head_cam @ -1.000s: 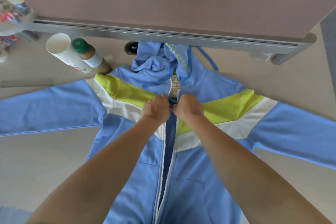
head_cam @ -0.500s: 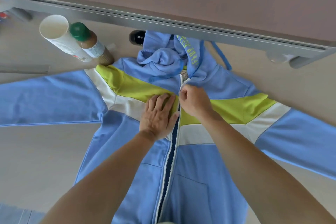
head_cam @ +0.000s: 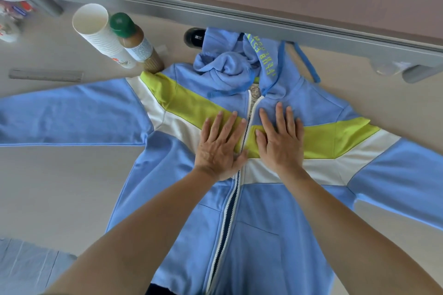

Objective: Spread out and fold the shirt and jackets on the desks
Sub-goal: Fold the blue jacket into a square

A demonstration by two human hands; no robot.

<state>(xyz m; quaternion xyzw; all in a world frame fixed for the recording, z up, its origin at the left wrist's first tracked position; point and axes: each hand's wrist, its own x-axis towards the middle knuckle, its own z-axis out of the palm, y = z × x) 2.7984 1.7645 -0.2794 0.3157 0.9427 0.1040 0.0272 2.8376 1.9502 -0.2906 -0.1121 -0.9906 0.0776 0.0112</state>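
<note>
So: jacket (head_cam: 275,235) flat under L hand (head_cam: 219,148) & R hand (head_cam: 280,141), fingers (head_cam: 279,115) spread straight, flanking zip (head_cam: 230,211).

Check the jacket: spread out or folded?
Spread, unfolded: jacket lies flat on the desk, sleeves out sideways, left hand and right hand flat on its chest.

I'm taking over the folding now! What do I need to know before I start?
Left hand: open, pressing flat on the jacket chest, left of the zipper.
Right hand: open, flat on the chest, right of the zipper.
Jacket: front up on the desk, both sleeves spread sideways, hood bunched at the top.
Done: jacket spread out.
Left: flatten the hood, then fold.
Mind the paper cups and bottle close to the left shoulder.
</note>
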